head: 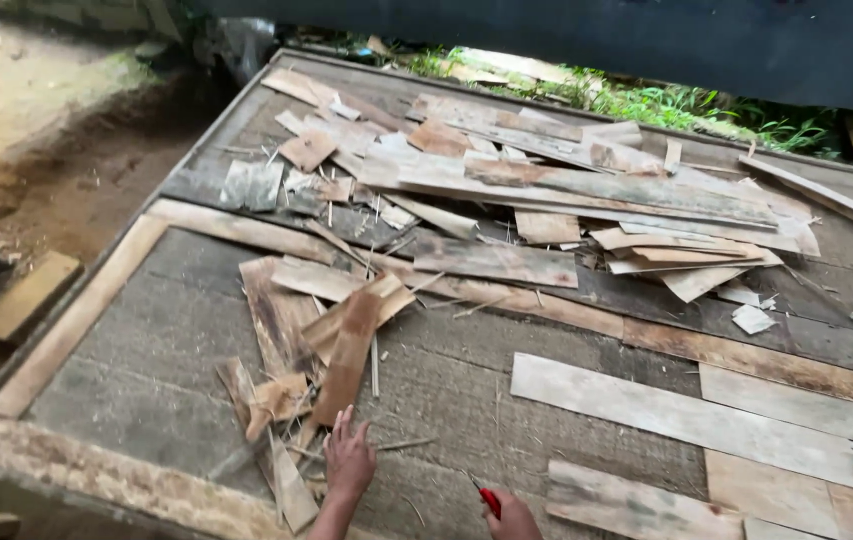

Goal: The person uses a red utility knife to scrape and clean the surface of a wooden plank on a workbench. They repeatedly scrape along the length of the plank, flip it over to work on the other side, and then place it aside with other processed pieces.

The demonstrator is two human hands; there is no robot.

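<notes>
My left hand [350, 458] reaches out over a large wooden panel [157, 360], fingers spread, just below a small heap of broken brown wood strips [332, 335]; it holds nothing. My right hand [512, 518] shows only partly at the bottom edge, closed around a tool with a red handle [489, 500] whose thin dark tip points up and left. A long pale plank [682, 418] lies to the right of that hand.
A wide pile of splintered planks and offcuts [567, 190] covers the far half of the panel. Bare muddy ground [27, 150] with a loose board [27, 295] lies left. Grass [707, 105] and a dark blue sheet [647, 40] run along the back.
</notes>
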